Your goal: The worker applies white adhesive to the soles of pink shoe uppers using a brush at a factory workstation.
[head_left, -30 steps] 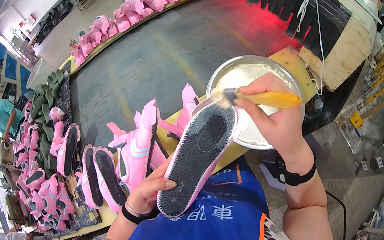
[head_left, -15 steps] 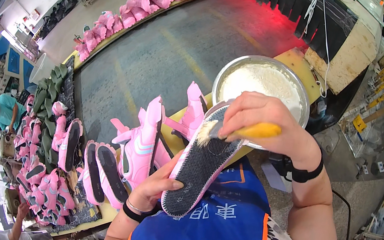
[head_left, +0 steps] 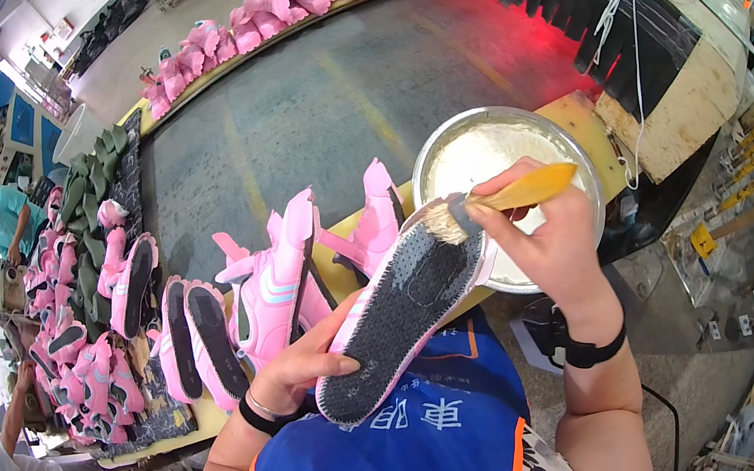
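Note:
A pink shoe upper (head_left: 399, 309), its black stitched underside turned up, lies tilted across my lap. My left hand (head_left: 308, 364) is closed round its lower left edge, the thumb resting on the black bottom. In my right hand (head_left: 551, 240) is a brush (head_left: 516, 191) with a yellow handle and pale bristles. The bristle tips touch the far end of the black bottom, where the surface looks wet. Just behind that hand stands a round metal bowl (head_left: 428, 149) holding a creamy white paste, partly covered by the hand.
More pink shoe uppers (head_left: 273, 288) stand left of my left hand, with a larger pile (head_left: 99, 379) farther left. A grey-green conveyor belt (head_left: 319, 106) runs beyond, more uppers along its far edge. Co-workers (head_left: 11, 219) are at the left and the top.
My right hand and the brush have moved up along the black bottom to its far end, and the handle now points more upward. The left hand keeps its grip.

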Available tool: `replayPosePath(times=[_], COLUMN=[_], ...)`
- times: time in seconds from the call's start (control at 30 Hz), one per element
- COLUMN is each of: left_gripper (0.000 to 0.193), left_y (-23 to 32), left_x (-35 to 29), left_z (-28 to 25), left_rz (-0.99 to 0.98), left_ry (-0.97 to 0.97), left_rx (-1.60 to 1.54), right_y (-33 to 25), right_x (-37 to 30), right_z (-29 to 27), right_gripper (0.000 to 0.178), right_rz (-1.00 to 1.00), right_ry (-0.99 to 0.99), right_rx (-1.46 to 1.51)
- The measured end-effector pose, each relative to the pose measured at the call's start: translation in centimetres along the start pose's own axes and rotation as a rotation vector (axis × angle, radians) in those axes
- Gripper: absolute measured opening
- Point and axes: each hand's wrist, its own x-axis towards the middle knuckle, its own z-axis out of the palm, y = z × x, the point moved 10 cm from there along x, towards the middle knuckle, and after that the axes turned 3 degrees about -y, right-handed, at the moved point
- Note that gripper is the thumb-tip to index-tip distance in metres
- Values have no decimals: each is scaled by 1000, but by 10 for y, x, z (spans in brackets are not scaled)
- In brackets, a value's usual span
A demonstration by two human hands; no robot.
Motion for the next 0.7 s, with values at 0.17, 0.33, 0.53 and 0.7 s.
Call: replayPosePath(times=[0.17, 0.33, 0.53, 0.7], left_gripper=[109, 108, 104, 109], left_y=[2, 6, 21, 50], left_x=[0, -2, -12, -31], left_z=[-1, 3, -5, -14], left_rz=[27, 38, 169, 428], left_ry=[-2, 12, -7, -12], left_rx=[38, 32, 274, 279], right_y=[8, 5, 22, 38], right_x=[-4, -20, -38, -48], right_z=[-7, -18, -41, -94], right_gripper=[12, 13, 12, 14], right_rz=[115, 116, 180, 140], right_ry=[98, 289, 366, 531], right_rx=[-395, -58, -431, -258])
